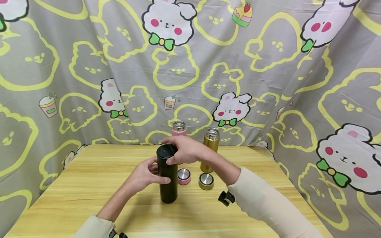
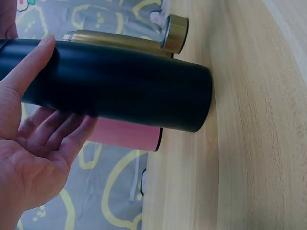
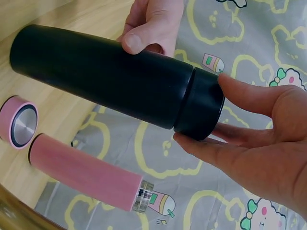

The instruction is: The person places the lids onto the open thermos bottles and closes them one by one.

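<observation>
A black thermos (image 1: 168, 185) stands upright near the middle of the wooden table. My left hand (image 1: 146, 177) grips its body, thumb on the near side and fingers curled behind, as the left wrist view also shows. Over the top, my right hand (image 1: 186, 150) holds the black lid (image 3: 204, 103) between thumb and fingers. A thin seam runs between lid and body in the right wrist view. Just behind stands an uncapped pink thermos (image 3: 86, 172), partly hidden in the head view by the right hand. The pink lid (image 1: 184, 177) sits to the right of the black thermos.
An uncapped gold thermos (image 1: 212, 142) stands behind the right forearm. Its gold lid (image 1: 206, 181) rests on the wooden table (image 1: 98, 175) in front of it. A patterned grey curtain (image 1: 178, 76) hangs behind the table and along its sides.
</observation>
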Motion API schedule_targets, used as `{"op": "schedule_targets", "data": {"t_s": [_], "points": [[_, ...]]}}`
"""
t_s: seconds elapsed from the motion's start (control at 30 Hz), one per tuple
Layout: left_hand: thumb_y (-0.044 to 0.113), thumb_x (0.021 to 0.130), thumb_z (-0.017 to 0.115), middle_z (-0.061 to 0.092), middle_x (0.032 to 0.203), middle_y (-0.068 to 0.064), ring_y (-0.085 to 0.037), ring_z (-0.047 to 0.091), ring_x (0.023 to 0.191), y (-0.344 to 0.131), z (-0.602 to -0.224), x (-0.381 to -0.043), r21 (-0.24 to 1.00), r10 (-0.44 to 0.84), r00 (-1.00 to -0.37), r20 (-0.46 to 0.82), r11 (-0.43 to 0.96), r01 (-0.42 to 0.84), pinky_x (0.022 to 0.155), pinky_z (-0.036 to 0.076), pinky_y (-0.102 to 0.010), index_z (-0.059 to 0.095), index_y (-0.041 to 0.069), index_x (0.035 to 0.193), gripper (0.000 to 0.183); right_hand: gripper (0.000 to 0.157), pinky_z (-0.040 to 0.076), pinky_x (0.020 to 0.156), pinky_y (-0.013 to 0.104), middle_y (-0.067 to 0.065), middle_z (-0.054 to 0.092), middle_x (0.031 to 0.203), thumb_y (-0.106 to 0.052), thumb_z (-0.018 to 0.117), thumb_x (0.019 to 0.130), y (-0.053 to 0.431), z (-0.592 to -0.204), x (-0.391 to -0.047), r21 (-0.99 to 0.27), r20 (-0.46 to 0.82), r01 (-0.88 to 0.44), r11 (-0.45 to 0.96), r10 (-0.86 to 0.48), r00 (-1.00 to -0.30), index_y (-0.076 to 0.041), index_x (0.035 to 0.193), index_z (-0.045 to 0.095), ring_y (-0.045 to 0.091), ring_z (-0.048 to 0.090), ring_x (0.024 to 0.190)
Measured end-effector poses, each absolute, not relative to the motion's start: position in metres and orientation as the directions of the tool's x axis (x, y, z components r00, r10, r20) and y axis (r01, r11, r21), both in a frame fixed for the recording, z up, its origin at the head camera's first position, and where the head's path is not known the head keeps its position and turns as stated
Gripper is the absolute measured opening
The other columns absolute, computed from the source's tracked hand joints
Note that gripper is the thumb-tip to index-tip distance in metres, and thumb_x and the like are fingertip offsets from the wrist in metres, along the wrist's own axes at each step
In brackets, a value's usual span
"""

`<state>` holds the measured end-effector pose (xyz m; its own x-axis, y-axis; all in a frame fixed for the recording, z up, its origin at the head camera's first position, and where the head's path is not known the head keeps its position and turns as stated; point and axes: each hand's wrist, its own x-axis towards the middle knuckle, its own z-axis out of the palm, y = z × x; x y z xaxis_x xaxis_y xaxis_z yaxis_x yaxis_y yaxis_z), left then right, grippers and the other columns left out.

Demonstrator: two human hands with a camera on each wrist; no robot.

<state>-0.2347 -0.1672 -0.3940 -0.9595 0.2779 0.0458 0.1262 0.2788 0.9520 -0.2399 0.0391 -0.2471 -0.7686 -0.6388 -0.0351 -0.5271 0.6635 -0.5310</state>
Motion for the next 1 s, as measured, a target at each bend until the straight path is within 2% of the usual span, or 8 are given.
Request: {"op": "schedule_targets", "data": {"t_s": [0.17,0.33,0.47,0.57,0.7,0.8,0.9,1.0], "points": [[0.026,0.073,0.093,0.073,0.121,-0.01,-0.027,0.068,0.118,-0.168,-0.394,-0.234,0.951,0.279,-0.959,0.044,0.282,0.126,0.097,0.056,-0.046,0.059,0.012,0.132,0.07,0.06,0.051,0.095,0.036,0.006,0.065,0.131,-0.017,0.079,0.087,0.038,-0.249,-0.241,-0.513,-0.026,-0.536,0.67,-0.636,-0.771,-0.014,0.143,0.056,0.021,0.062,0.111],[0.025,0.073,0.093,0.073,0.122,-0.009,-0.025,0.068,0.117,-0.169,-0.394,-0.234,0.953,0.285,-0.957,0.046,0.276,0.127,0.097,0.056,-0.045,0.057,0.015,0.137,0.074,0.053,0.053,0.086,0.033,0.005,0.07,0.117,-0.03,0.085,0.082,0.036,-0.252,-0.24,-0.506,0.038,-0.518,0.69,-0.582,-0.812,-0.012,0.127,0.063,0.019,0.064,0.101],[0.024,0.073,0.093,0.073,0.121,-0.008,-0.024,0.069,0.116,-0.168,-0.394,-0.234,0.954,0.291,-0.956,0.044,0.272,0.126,0.097,0.056,-0.044,0.056,0.017,0.139,0.076,0.056,0.052,0.079,0.03,0.002,0.067,0.101,-0.04,0.088,0.078,0.034,-0.256,-0.239,-0.481,0.083,-0.509,0.714,-0.541,-0.837,-0.011,0.117,0.06,0.017,0.062,0.091],[0.024,0.072,0.093,0.074,0.12,-0.008,-0.023,0.069,0.116,-0.167,-0.394,-0.235,0.955,0.292,-0.955,0.046,0.269,0.129,0.097,0.056,-0.043,0.056,0.017,0.139,0.077,0.06,0.051,0.076,0.029,0.001,0.064,0.097,-0.046,0.088,0.076,0.033,-0.258,-0.239,-0.472,0.097,-0.498,0.728,-0.518,-0.85,-0.012,0.114,0.057,0.016,0.061,0.088],[0.024,0.072,0.093,0.074,0.119,-0.008,-0.023,0.07,0.115,-0.167,-0.394,-0.234,0.954,0.292,-0.955,0.046,0.27,0.128,0.097,0.056,-0.043,0.056,0.016,0.139,0.077,0.063,0.052,0.079,0.03,0.002,0.065,0.101,-0.048,0.087,0.077,0.034,-0.258,-0.239,-0.46,0.089,-0.492,0.739,-0.513,-0.854,-0.011,0.117,0.055,0.017,0.061,0.091],[0.024,0.073,0.093,0.074,0.12,-0.008,-0.023,0.069,0.116,-0.167,-0.394,-0.235,0.954,0.295,-0.954,0.042,0.272,0.126,0.097,0.056,-0.043,0.056,0.017,0.139,0.077,0.07,0.053,0.085,0.033,0.006,0.066,0.11,-0.047,0.086,0.079,0.035,-0.256,-0.239,-0.458,0.065,-0.499,0.736,-0.532,-0.845,-0.01,0.129,0.054,0.02,0.063,0.099],[0.024,0.073,0.093,0.073,0.122,-0.009,-0.024,0.069,0.117,-0.167,-0.393,-0.234,0.955,0.296,-0.954,0.04,0.27,0.124,0.097,0.056,-0.044,0.055,0.016,0.14,0.077,0.077,0.052,0.094,0.036,0.009,0.066,0.126,-0.042,0.086,0.08,0.036,-0.253,-0.239,-0.479,0.035,-0.507,0.716,-0.562,-0.826,-0.011,0.141,0.051,0.023,0.064,0.112],[0.025,0.073,0.093,0.073,0.121,-0.009,-0.024,0.069,0.116,-0.167,-0.393,-0.234,0.955,0.289,-0.957,0.039,0.271,0.121,0.097,0.056,-0.044,0.057,0.014,0.137,0.074,0.074,0.052,0.098,0.037,0.01,0.065,0.133,-0.033,0.085,0.082,0.036,-0.252,-0.24,-0.503,0.006,-0.518,0.692,-0.597,-0.803,-0.013,0.146,0.051,0.023,0.064,0.115]]}}
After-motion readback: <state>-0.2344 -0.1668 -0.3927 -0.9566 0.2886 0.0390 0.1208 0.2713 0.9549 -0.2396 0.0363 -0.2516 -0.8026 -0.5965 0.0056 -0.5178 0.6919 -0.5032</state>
